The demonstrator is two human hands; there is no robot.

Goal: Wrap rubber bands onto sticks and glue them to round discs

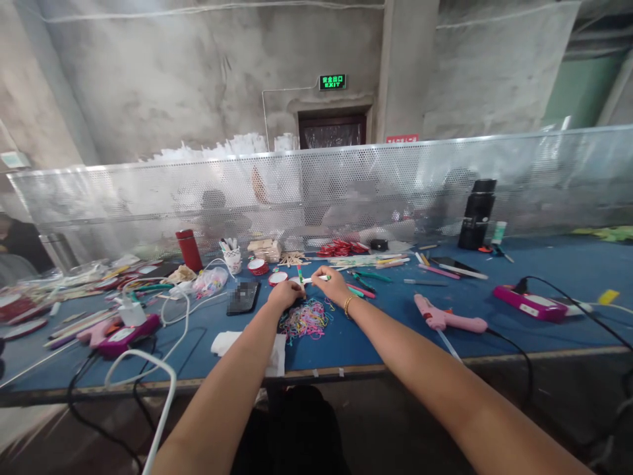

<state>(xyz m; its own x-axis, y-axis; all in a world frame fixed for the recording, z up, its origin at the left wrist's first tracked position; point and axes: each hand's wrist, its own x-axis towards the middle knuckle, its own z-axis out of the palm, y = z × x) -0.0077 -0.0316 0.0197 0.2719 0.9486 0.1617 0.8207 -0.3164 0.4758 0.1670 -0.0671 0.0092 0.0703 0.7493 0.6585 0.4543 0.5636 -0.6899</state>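
My right hand (pixel 333 287) is closed around a white marker pen (pixel 309 280) with a green end, its tip pointing left. Close by, my left hand (pixel 285 295) pinches a small upright stick (pixel 299 273) with green and red bands. The pen's tip meets or nearly meets this stick; the exact contact is too small to make out. Just below both hands lies a tangled pile of colourful rubber bands or loops (pixel 306 320). A round red-edged tin or roll (pixel 277 278) sits beyond my left hand.
A phone (pixel 243 298) and a white cloth (pixel 232 343) lie to the left. Pliers (pixel 368 276) and a pink glue gun (pixel 448 318) are to the right. Purple power strips (pixel 529 303) with cables, a black flask (pixel 477 214) and a red bottle (pixel 188 249) stand around. A perforated metal screen (pixel 346 191) backs the table.
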